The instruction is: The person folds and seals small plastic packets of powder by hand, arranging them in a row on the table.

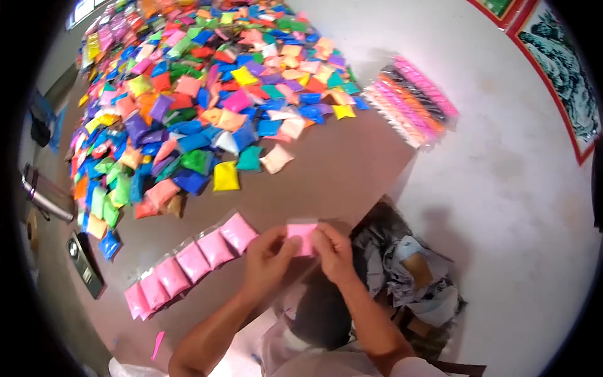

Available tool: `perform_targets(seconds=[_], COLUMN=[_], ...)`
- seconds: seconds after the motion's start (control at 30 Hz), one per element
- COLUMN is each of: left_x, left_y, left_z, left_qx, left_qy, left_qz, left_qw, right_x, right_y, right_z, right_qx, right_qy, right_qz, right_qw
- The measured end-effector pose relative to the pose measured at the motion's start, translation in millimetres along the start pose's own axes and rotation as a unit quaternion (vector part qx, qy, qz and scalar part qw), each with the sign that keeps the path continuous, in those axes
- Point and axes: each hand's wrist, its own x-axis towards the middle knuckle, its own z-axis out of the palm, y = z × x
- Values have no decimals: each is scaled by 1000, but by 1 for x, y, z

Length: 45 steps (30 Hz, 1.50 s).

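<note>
Presently, left hand (265, 256) and right hand (333, 250) grip one pink packet (304, 235) by the tabletop (333, 169) edge at right; uneven pinching could split it, a slip drop it.

This looks like a small packing workshop. A great heap of small, many-coloured plastic packets (207, 94) spreads over a smooth brown tabletop (339, 169), near a neat row of pink plastic packets (193, 261); the pale wall (502, 169) (with a red-bordered picture (559, 69)) rises alongside.
</note>
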Motion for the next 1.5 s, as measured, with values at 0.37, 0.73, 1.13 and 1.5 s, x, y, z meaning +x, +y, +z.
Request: perform_targets(seconds=[0.37,0.73,1.13,1.5], left_x=[1,-2,-4,-10], left_y=[12,14,22,26], left_z=[8,5,6,12], left_qx=[-39,-18,35,123], left_qy=[21,-1,28,22], left_qz=[-53,-48,-22,-18], left_qw=[998,999,999,992], right_x=[1,3,1,0], right_y=[9,11,3,6], right_z=[-1,1,4,6], right_qx=[11,-23,-91,-52], right_qy=[-34,-25,-39,-16], right_qz=[6,-22,-49,-86], right_qw=[999,999,994,995])
